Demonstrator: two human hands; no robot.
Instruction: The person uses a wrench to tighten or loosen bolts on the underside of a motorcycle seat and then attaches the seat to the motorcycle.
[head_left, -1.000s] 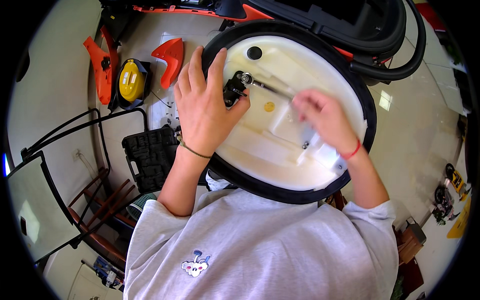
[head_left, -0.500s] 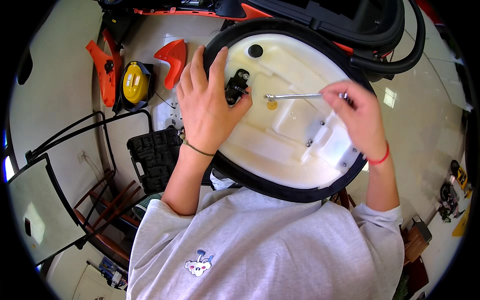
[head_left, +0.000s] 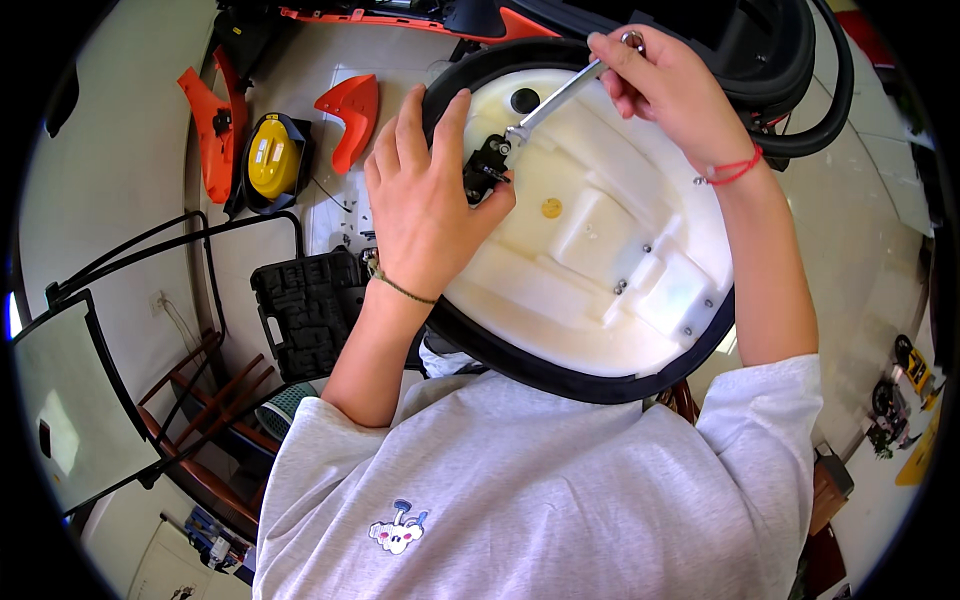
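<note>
An upturned scooter seat lies before me, its pale plastic seat base (head_left: 520, 285) ringed by a black rim (head_left: 590, 388). My left hand (head_left: 425, 200) rests over the left edge with its fingers stretched out and apart. Its thumb presses against a black metal bracket (head_left: 486, 172) on the base. In my right hand (head_left: 675, 95), closed around the far end, is a silver wrench (head_left: 565, 100). The other end of the wrench meets the nut (head_left: 505, 149) at the top of the bracket; whether it is fully seated I cannot tell.
Left of the seat lie orange body panels (head_left: 350, 115), a yellow and black part (head_left: 272, 160) and an open black tool case (head_left: 305, 315). A black-framed clear panel (head_left: 90, 400) stands at the far left. Beyond the seat is an orange and black vehicle body (head_left: 770, 60).
My right hand has swung up and away to the far side, tilting the wrench. The wrench end has moved left from the bare base to the bracket's nut. My left hand stays nearly still.
</note>
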